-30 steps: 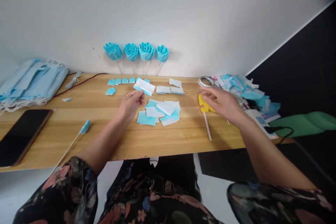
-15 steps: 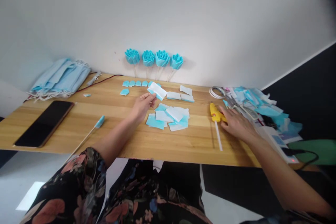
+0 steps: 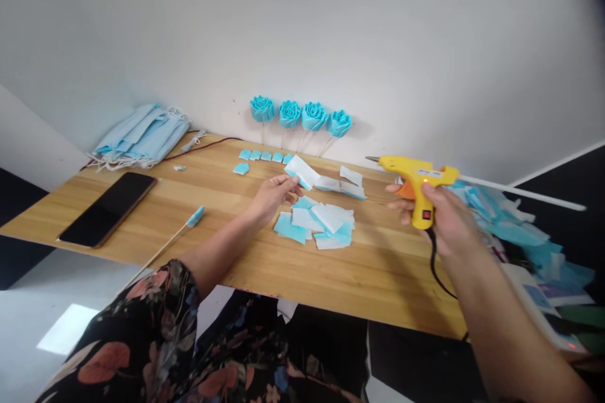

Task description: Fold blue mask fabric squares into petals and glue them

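Now the right hand (image 3: 444,217) grips the glue gun (image 3: 418,179), lifted off the desk (image 3: 378,271); the left hand (image 3: 274,192) still pinches a cloth strip (image 3: 301,171) above the bare near edge.

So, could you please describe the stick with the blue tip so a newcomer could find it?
Start at the black phone on the wooden table. Just right of it lies a thin wooden stick, running off the near edge. Unlike the four finished roses by the wall, it carries only a small blue bud.

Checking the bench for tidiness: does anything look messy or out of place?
Yes: blue scraps lie heaped at the right end of the table, behind the glue gun in the right hand.
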### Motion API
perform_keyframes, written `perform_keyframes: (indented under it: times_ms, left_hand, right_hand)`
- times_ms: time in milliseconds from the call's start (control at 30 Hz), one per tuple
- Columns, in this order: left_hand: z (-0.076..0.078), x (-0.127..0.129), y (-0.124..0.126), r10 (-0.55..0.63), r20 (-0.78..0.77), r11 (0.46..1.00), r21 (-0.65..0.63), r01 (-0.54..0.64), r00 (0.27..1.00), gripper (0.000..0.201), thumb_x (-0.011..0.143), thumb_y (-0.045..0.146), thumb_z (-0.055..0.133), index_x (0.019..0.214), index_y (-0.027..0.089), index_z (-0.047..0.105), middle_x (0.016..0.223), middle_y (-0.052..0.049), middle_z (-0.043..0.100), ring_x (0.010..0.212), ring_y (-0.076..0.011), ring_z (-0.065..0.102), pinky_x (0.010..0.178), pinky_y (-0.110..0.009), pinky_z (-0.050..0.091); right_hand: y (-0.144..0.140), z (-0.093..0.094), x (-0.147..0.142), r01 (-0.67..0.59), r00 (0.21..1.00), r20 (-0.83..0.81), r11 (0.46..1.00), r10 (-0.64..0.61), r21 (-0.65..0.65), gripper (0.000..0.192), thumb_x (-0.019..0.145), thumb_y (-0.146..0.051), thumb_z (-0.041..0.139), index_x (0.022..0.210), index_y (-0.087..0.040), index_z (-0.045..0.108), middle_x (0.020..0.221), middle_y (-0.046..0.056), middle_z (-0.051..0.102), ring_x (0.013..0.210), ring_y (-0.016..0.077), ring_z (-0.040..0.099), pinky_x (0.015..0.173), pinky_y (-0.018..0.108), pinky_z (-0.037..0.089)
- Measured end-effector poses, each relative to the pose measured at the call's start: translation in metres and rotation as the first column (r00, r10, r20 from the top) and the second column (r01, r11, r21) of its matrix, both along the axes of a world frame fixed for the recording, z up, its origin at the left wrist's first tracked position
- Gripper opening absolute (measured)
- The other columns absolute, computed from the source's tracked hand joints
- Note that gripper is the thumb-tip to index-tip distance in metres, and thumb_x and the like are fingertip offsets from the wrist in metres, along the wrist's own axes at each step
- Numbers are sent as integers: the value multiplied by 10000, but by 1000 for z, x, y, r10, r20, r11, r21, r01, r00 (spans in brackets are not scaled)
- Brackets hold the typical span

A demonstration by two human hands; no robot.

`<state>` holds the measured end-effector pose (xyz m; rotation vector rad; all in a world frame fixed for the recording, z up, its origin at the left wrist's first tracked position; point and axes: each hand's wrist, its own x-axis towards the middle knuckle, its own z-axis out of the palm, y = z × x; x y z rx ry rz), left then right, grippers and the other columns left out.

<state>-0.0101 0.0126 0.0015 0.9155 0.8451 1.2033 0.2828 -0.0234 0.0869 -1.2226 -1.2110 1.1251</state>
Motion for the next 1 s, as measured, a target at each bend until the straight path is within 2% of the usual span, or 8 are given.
perform_keyframes:
  times_ms: [100, 200, 333, 567, 667, 833, 1000]
  left_hand:
    - [-1, 0, 0, -17, -8, 1000, 15, 17, 1000, 298, 791, 388, 742, 734, 108, 658, 715, -64, 684, 590, -99, 576, 573, -239, 438]
    - [-2, 0, 0, -31, -11, 999, 31, 32, 999, 312, 778, 405, 751, 731, 107, 673, 713, -67, 686, 609, -104, 582, 574, -236, 432]
    - [-1, 1, -1, -44, 0, 999, 25, 44, 999, 337, 744, 430, 775, 723, 107, 679, 700, -62, 682, 608, -103, 581, 567, -230, 423]
    - [1, 2, -2, -28, 27, 1000, -6, 28, 999, 320, 743, 406, 782, 693, 120, 647, 654, -43, 662, 576, -95, 568, 549, -225, 408]
    - [0, 3, -2, -21, 26, 1000, -18, 21, 999, 310, 752, 392, 775, 679, 124, 637, 651, -42, 664, 566, -92, 561, 549, -226, 405]
    - [-2, 3, -2, -28, 5, 1000, -12, 28, 1000, 298, 751, 398, 772, 696, 126, 666, 673, -50, 674, 608, -106, 576, 569, -235, 410]
    - [-4, 2, -2, -47, -3, 999, -24, 47, 999, 308, 742, 414, 782, 721, 122, 687, 695, -58, 682, 632, -116, 590, 583, -244, 419]
  right_hand:
    - [7, 0, -23, -134, 990, -51, 991, 135, 29, 269, 850, -436, 641, 918, -176, 651, 772, 76, 710, 484, 114, 559, 398, 224, 382]
    - [14, -5, -41, -213, 976, -28, 976, 215, 52, 316, 850, -487, 636, 858, -171, 648, 586, 9, 603, 405, 93, 469, 357, 224, 283]
    - [18, -20, -59, -266, 961, -49, 960, 271, 89, 356, 814, -541, 674, 849, -187, 651, 601, -6, 591, 402, 85, 457, 382, 236, 313]
    - [12, -55, -63, -334, 938, -93, 943, 333, 5, 443, 801, -617, 667, 790, -175, 647, 516, -25, 536, 382, 82, 455, 396, 232, 299]
    - [11, -61, -64, -342, 936, -96, 940, 340, -6, 437, 811, -612, 660, 807, -175, 652, 529, -17, 560, 387, 83, 466, 396, 228, 303]
    - [12, -63, -67, -313, 944, -113, 950, 309, -18, 439, 791, -605, 683, 935, -191, 657, 721, 16, 666, 418, 82, 484, 397, 239, 347]
    - [10, -63, -69, -326, 941, -105, 945, 323, -17, 441, 795, -608, 674, 941, -192, 657, 776, 30, 678, 449, 89, 488, 416, 252, 378]
